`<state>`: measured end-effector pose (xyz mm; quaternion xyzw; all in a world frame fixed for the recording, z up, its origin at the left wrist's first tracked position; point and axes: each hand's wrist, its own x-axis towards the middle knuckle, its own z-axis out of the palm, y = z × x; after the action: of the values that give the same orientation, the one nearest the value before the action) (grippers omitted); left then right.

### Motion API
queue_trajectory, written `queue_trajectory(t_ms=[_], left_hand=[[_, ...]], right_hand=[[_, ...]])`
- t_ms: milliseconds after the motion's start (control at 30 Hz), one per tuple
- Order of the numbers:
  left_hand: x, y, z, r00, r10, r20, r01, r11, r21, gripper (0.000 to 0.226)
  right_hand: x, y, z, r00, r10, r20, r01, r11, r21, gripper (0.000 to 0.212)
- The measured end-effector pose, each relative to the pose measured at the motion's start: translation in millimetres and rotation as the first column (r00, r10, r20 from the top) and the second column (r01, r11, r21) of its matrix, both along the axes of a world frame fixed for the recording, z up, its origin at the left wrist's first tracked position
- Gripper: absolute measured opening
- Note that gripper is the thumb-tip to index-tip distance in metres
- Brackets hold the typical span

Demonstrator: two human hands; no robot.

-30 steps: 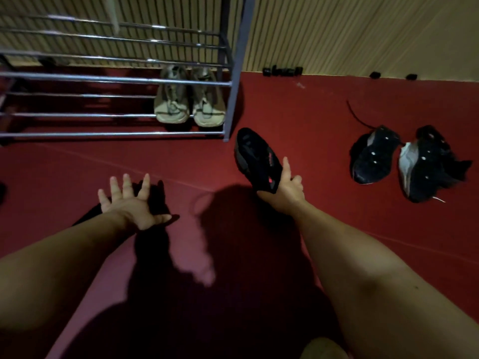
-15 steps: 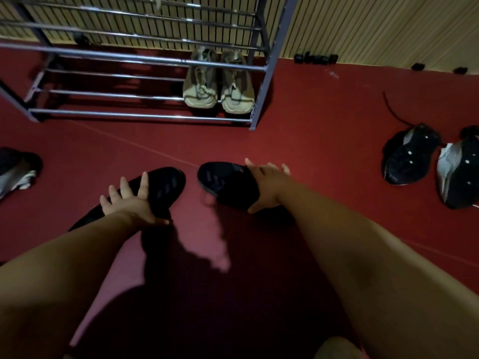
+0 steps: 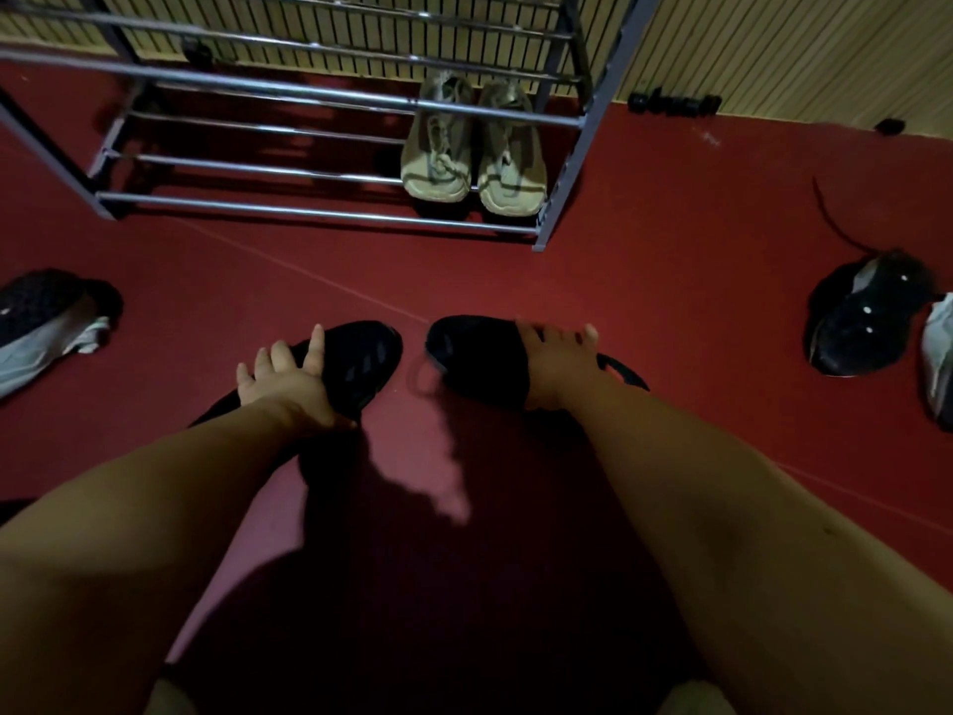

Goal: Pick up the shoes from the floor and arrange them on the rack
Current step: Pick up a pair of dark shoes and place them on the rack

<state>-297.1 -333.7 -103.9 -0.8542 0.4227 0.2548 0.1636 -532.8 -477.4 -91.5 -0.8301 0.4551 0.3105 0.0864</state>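
Two black shoes lie side by side on the red floor in front of the rack. My left hand (image 3: 286,376) rests on the left black shoe (image 3: 363,361) with its fingers spread straight and its thumb at the shoe's near side. My right hand (image 3: 557,363) grips the right black shoe (image 3: 472,353) from above, fingers over its far edge. This shoe sits low at the floor, toe pointing left. The metal shoe rack (image 3: 330,214) stands against the wall beyond. A beige pair (image 3: 472,165) sits at the right end of its bottom tier.
A black shoe (image 3: 861,322) and a grey-white shoe (image 3: 938,358) lie on the floor at the right. Another black and grey shoe (image 3: 41,327) lies at the left edge. Small black objects (image 3: 670,103) sit along the slatted wall.
My right hand brought its black shoe down from the air to the floor, beside the shoe under my left hand. My left hand stayed on its shoe.
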Motion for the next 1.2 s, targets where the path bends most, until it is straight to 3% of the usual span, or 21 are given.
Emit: queue_trajectory(t_ms=[100,200,267,333,567,667,733,833,933,1033,1100,1200], left_hand=[[2.2,-1.2,-0.9,1.000,-0.017,-0.005,0.017,1.000,-0.011,0.127],[3.8,-2.4,-0.2,0.999,-0.035,-0.005,0.035,0.999,0.009,0.128],[4.0,-1.6,0.4,0.998,-0.066,0.013,0.066,0.998,0.023,0.126],[3.2,-1.0,1.5,0.994,-0.102,0.036,0.101,0.994,0.029,0.121],[1.7,-4.8,8.7,0.989,-0.147,0.019,0.148,0.988,-0.036,0.120],[-8.5,-11.5,15.2,0.966,-0.259,0.008,0.258,0.961,-0.098,0.121],[-17.6,-22.1,23.4,0.935,-0.353,0.026,0.353,0.924,-0.151,0.120],[-37.4,-42.9,39.6,0.859,-0.510,0.044,0.504,0.827,-0.249,0.116],[-65.2,-65.9,57.9,0.693,-0.719,0.055,0.681,0.627,-0.378,0.105],[-99.9,-82.5,67.0,0.349,-0.907,0.235,0.859,0.210,-0.466,0.096],[-126.9,-89.6,61.4,0.134,-0.902,0.411,0.894,-0.070,-0.443,0.089],[-171.3,-94.7,52.4,-0.101,-0.862,0.496,0.825,-0.351,-0.443,0.069]], right_hand=[[-7.0,-8.1,10.3,0.935,0.351,-0.057,-0.355,0.932,-0.076,0.093],[-15.1,-13.4,15.8,0.655,0.748,-0.106,-0.754,0.657,-0.019,0.071],[-19.4,-10.9,10.9,0.491,0.867,-0.086,-0.870,0.493,0.008,0.066],[-22.4,-6.7,6.3,0.493,0.864,-0.101,-0.870,0.492,-0.035,0.065],[-32.8,-10.3,21.8,0.784,0.618,-0.061,-0.617,0.765,-0.183,0.071],[-48.1,-16.0,24.5,0.940,0.230,0.250,-0.151,0.942,-0.300,0.068],[-57.4,-18.9,25.3,0.924,-0.057,0.377,0.168,0.949,-0.266,0.072],[-70.8,-20.3,27.5,0.802,-0.404,0.439,0.511,0.845,-0.156,0.074],[-84.7,-20.8,29.6,0.741,-0.553,0.380,0.626,0.775,-0.091,0.072],[-100.3,-20.2,32.7,0.747,-0.557,0.364,0.624,0.776,-0.092,0.070],[-112.8,-19.4,35.5,0.736,-0.570,0.365,0.640,0.762,-0.099,0.070],[-135.0,-18.4,37.3,0.755,-0.563,0.336,0.629,0.766,-0.131,0.067]])
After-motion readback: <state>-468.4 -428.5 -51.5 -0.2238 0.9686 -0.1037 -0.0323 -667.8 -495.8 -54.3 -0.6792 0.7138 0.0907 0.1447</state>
